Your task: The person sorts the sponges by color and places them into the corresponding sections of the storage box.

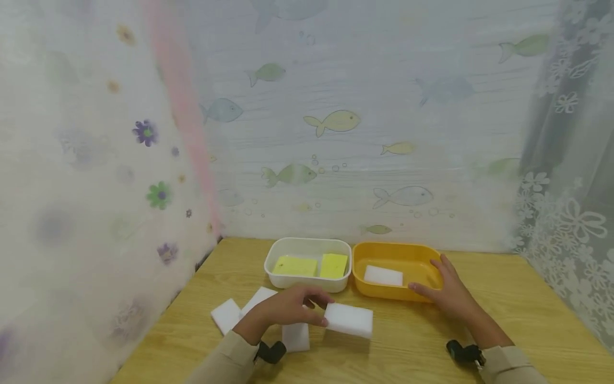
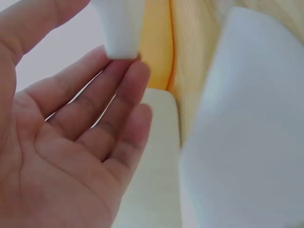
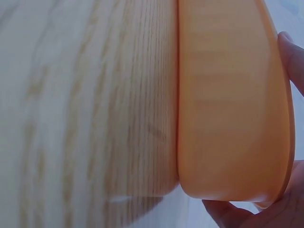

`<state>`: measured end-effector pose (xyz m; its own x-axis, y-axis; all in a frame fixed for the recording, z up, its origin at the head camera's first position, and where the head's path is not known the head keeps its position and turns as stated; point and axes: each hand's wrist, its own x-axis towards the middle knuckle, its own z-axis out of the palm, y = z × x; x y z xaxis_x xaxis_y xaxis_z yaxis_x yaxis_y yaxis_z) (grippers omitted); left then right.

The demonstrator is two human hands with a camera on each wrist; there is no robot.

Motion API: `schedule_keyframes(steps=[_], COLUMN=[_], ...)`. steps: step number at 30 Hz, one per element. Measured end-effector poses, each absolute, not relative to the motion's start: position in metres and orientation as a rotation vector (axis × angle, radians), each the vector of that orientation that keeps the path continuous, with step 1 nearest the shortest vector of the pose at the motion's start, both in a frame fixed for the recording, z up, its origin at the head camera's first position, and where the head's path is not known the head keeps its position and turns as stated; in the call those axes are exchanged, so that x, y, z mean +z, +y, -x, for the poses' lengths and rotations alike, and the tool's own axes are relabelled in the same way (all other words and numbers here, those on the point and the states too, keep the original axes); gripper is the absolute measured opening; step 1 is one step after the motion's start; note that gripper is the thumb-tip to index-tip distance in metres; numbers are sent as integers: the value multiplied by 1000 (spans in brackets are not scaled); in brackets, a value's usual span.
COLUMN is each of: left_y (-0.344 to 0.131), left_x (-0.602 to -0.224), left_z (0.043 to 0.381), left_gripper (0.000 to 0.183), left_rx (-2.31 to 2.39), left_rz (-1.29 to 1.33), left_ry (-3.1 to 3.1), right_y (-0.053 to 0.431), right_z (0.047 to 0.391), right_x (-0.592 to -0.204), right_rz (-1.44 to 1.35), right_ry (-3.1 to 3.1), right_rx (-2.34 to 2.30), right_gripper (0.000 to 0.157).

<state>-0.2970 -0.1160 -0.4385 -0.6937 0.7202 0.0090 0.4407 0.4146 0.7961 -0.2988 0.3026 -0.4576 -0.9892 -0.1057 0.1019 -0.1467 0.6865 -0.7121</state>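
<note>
My left hand (image 1: 293, 306) pinches one end of a white sponge block (image 1: 349, 319) above the table, in front of the two tubs. The left wrist view shows that block (image 2: 122, 33) between thumb and fingertips, the palm bare. My right hand (image 1: 451, 290) rests at the right end of the orange tub (image 1: 422, 292), thumb at its near rim and fingers at the far side. In the right wrist view the fingers touch the tub's wall (image 3: 232, 104). One white sponge block (image 1: 384, 275) lies inside the orange tub.
Left of the orange tub stands a white tub (image 1: 307, 284) holding a yellow sponge (image 1: 295, 266) and another yellow sponge (image 1: 333, 265). Several white blocks, one a white sponge (image 1: 226, 316), lie by my left forearm on the wooden table (image 1: 403, 346). A fish-print curtain (image 1: 331, 160) hangs behind.
</note>
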Motion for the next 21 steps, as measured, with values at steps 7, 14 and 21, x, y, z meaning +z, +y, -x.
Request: schedule_keyframes(steps=[7,14,21], left_y=[-96,-76,-56], left_x=[-420,-418,-416], left_z=[308,320,331], left_gripper=[49,47,52], left_rx=[1157,1207,1221], left_rz=[-1018,-938,-965], left_ry=[2554,2634,2695], right_y=[303,303,303], right_z=[300,300,300], right_x=[-458,-459,-460], right_rz=[-202,-212,-217], right_ry=[-2846,-2820,-2830], right_rx=[1197,1213,1191], right_gripper=[112,111,109])
